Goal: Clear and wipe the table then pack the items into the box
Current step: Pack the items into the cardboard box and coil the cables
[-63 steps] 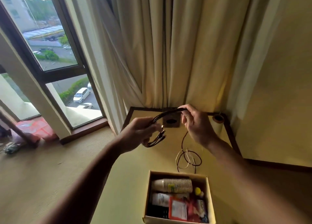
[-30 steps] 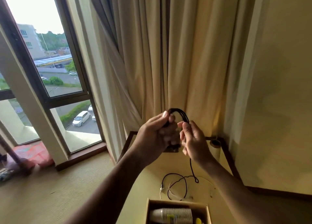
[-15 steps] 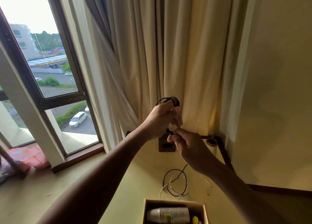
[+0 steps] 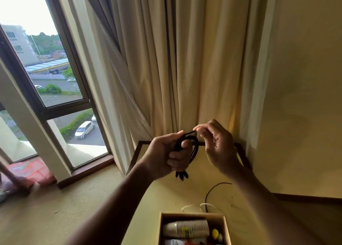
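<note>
My left hand grips a coiled bundle of black cable above the table; folded loops stick out below the fist. My right hand pinches the cable's top strand between thumb and forefinger, just right of the left hand. A loose black cable end and a white cable lie on the table behind the open cardboard box. The box holds a stack of paper cups on its side, a small yellow object and other packets.
Cream curtains hang behind the table, touching its far edge. A large window is at the left, above carpeted floor. A plain wall closes the right side. Red fabric lies on the floor by the window.
Both hands came down from in front of the curtain to just above the table. More of the black cable is gathered in the left hand; only a short end trails on the table.
</note>
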Motion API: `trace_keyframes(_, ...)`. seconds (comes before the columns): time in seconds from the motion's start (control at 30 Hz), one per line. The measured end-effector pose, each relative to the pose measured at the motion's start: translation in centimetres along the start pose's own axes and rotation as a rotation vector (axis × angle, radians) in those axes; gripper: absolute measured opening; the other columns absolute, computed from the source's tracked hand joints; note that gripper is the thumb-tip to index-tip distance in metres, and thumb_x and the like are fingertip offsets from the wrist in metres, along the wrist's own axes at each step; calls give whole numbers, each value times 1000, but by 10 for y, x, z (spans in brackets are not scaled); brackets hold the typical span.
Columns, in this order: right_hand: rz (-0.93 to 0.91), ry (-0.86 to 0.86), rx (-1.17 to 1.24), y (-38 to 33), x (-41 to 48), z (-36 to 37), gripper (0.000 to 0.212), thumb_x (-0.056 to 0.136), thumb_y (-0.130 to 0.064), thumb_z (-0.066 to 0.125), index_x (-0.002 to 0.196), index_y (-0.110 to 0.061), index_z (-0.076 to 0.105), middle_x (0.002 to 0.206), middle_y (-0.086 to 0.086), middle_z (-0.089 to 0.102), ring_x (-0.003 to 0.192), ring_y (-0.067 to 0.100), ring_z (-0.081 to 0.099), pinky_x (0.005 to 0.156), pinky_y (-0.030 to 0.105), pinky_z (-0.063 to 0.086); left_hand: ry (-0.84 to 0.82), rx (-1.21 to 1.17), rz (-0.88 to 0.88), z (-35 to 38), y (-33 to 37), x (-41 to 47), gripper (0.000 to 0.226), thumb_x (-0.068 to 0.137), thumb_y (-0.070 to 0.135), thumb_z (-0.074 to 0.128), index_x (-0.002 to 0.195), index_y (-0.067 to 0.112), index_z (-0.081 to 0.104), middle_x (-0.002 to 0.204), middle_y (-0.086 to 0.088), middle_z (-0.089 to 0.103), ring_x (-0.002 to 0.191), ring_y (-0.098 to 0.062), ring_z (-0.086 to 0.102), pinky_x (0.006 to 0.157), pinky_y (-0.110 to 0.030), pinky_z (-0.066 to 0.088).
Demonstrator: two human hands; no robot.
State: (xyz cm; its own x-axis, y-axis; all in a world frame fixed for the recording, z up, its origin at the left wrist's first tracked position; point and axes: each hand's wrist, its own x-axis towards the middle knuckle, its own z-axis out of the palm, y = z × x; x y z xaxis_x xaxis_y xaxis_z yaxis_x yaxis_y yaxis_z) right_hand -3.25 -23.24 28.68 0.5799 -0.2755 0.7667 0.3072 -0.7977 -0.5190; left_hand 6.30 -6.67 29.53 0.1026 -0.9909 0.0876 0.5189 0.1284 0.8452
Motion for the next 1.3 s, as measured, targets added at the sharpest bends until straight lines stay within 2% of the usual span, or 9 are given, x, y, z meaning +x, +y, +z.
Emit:
trace_keyframes(0.17, 384, -75, 286, -5, -24, 31, 22, 107, -18, 45, 100, -23, 66, 76, 3, 66, 69, 17, 63, 61, 30, 54, 50, -248, 341, 22, 9, 12, 32, 108, 31, 34, 90, 15, 55, 63, 5, 32, 53, -11, 29, 56, -25, 29)
trace_keyframes(0.27, 394, -230, 281, -12, -39, 38, 29, 107, -22, 45, 93, -40, 64, 60, -2, 54, 51, 9, 47, 49, 31, 40, 200, -183, 494, 23, 20, 22, 29, 109, 27, 34, 95, 13, 56, 70, 1, 46, 62, -14, 45, 69, -30, 42)
trace_keyframes(0.4, 268, -432, 186, -19, -50, 34, 24, 107, -22, 45, 116, -24, 67, 66, -6, 55, 54, 7, 48, 52, 19, 37, 531, 678, 575, 6, 29, 29, 28, 109, 13, 42, 90, 5, 60, 75, -8, 57, 67, -18, 56, 67, -30, 49)
trace_keyframes(0.53, 215, -407, 128, -21, -37, 16, 20, 106, -23, 46, 108, -27, 66, 77, -29, 60, 73, 0, 59, 65, 15, 43, 583, 1439, 314, -12, 27, 25, 31, 105, 15, 51, 77, 6, 62, 70, -3, 65, 58, -13, 61, 56, -36, 53)
trace_keyframes(0.8, 206, -62, 50, -9, -8, -12, 15, 103, -19, 54, 105, -17, 70, 78, -8, 66, 78, 4, 63, 63, 7, 46, 161, 476, -1, -17, 12, -6, 36, 105, 37, 48, 88, 10, 65, 65, -8, 37, 52, -20, 29, 50, -34, 24)
trace_keyframes(0.93, 363, -128, 201, -8, -18, 5, 22, 105, -17, 50, 96, -24, 68, 74, 4, 65, 67, 10, 59, 56, 20, 49, -35, -11, 202, 5, -4, -3, 25, 105, 30, 50, 95, 9, 61, 66, 0, 32, 53, -14, 29, 51, -29, 27)
trace_keyframes(1.03, 439, -212, 286, -14, -34, 20, 26, 106, -17, 46, 95, -27, 66, 69, 2, 63, 58, 9, 54, 54, 21, 46, 100, -170, 425, 21, 2, 6, 29, 109, 28, 37, 94, 12, 56, 68, 1, 38, 55, -13, 38, 57, -28, 39)
trace_keyframes(1.2, 245, -460, 136, -24, -52, 29, 21, 106, -19, 46, 114, -27, 65, 71, -5, 58, 56, 6, 51, 52, 18, 40, 602, 824, 682, 17, 18, 16, 34, 110, 18, 44, 84, 3, 59, 73, -14, 61, 62, -25, 58, 58, -40, 49)
trace_keyframes(1.3, 174, -494, 90, -28, -44, 22, 17, 106, -25, 47, 108, -34, 61, 76, -12, 58, 68, 6, 57, 62, 22, 48, 653, 1536, 582, 3, 24, 19, 31, 107, 23, 44, 85, 11, 63, 76, 5, 64, 65, -11, 63, 59, -32, 52)
